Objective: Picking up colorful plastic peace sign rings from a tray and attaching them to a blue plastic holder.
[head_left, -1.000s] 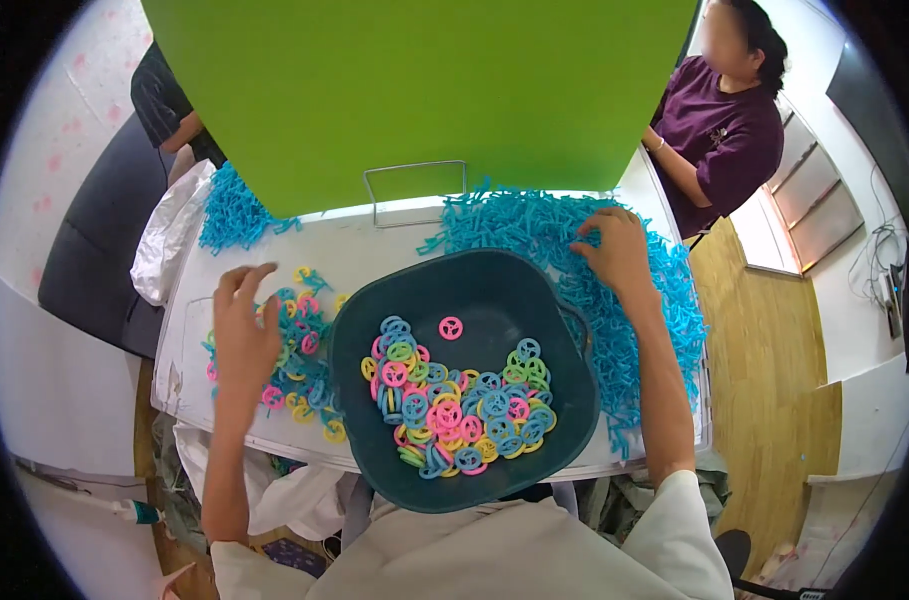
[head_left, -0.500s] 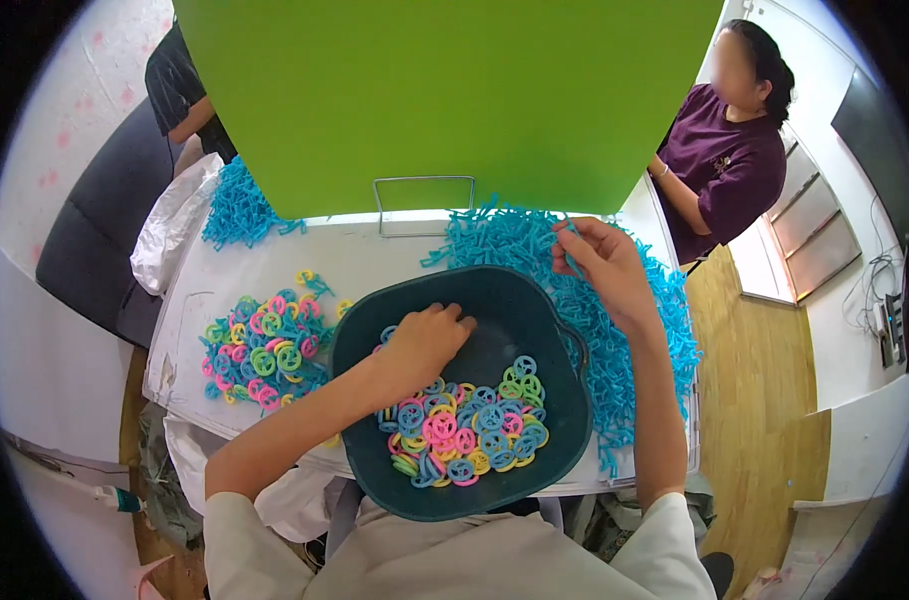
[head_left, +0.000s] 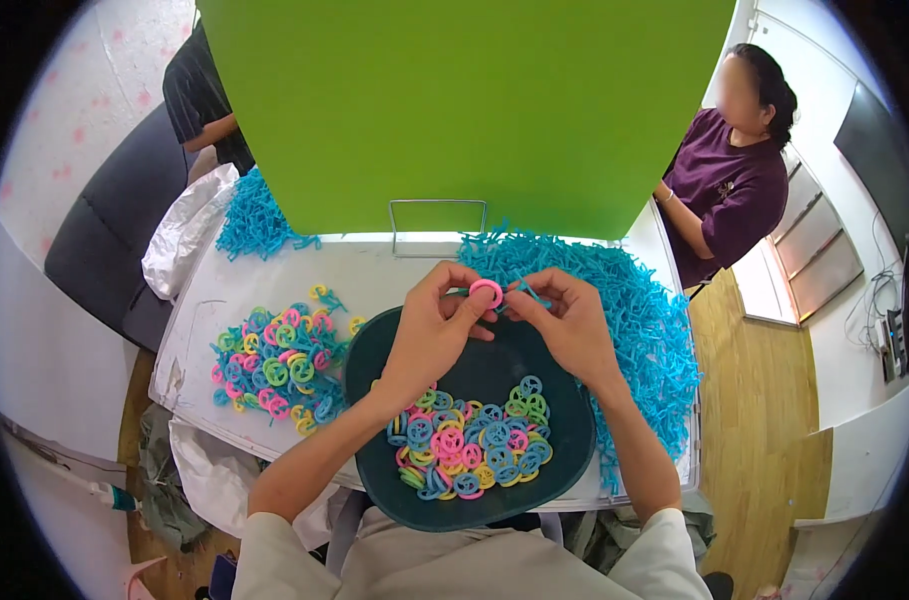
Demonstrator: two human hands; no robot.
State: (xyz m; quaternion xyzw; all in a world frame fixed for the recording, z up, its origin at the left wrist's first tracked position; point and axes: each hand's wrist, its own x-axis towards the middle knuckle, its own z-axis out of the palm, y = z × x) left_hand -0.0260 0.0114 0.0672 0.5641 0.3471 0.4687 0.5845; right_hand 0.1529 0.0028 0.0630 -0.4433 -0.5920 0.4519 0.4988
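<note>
left hand (head_left: 429, 325) pinches pink ring (head_left: 486, 282), right hand (head_left: 574, 322) pinches blue peg (head_left: 530, 293), each nearly closed; slack pinch could drop ring among others in tub (head_left: 494, 362) below.

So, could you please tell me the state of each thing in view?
Pink ring, held
Blue piece, held
Left hand, closed on the pink ring
Right hand, closed on the blue piece
Dark green tub, open, partly filled
Rings in tub, loose
Mixed pile, heaped
Large blue pile, spread
Small blue pile, heaped
White bag, crumpled
Green panel, upright
</note>
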